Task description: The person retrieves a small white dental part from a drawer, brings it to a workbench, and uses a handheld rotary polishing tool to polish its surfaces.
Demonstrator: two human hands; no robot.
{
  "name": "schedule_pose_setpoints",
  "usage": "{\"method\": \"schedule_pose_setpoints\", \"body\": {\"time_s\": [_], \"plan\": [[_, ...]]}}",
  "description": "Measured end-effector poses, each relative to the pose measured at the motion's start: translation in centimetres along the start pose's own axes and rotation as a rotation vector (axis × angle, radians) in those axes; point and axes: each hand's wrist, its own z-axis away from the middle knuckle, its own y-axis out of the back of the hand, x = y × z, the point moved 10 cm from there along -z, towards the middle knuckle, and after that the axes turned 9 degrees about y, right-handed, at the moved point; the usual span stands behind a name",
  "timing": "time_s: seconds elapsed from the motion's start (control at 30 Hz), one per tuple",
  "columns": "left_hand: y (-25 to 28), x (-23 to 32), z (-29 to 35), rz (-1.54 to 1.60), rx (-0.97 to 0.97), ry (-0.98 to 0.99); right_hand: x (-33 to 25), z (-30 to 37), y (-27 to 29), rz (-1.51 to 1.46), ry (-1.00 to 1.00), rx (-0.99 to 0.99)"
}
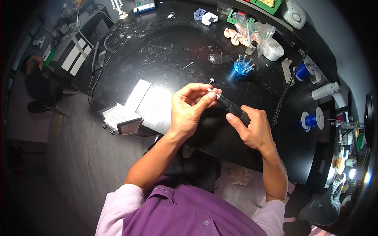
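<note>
My right hand (pixel 256 126) is wrapped round a black rotary handpiece (pixel 233 108), its nose tilted up toward the left. At that nose, the thumb and fingers of my left hand (pixel 192 103) are pinched together. A small bur with a pale round head (pixel 212 80) sticks up beyond these fingertips. Whether its shank sits in the handpiece or only between the fingers I cannot tell. Farther back a loose thin bur (pixel 188 65) lies on the black bench. A round blue bur stand (pixel 241 69) holds several upright burs to the right.
A white lamp or panel (pixel 132 102) stands at the bench's left edge. A white tub (pixel 273 49), a clear plastic bag (pixel 260 33) and a green tray (pixel 239 17) are at the back right. A coiled black cord (pixel 278 104) and blue wire spools (pixel 311 120) lie to the right.
</note>
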Motion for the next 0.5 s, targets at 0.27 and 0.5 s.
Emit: {"method": "schedule_pose_setpoints", "body": {"time_s": [0.27,0.5], "plan": [[-1.7,-0.8,0.6,-0.040,-0.136,0.034,0.1,0.2,-0.3,-0.132,-0.005,-0.053],[-4.8,-1.4,1.6,-0.031,-0.271,0.150,0.7,0.4,-0.7,-0.194,0.003,-0.069]]}}
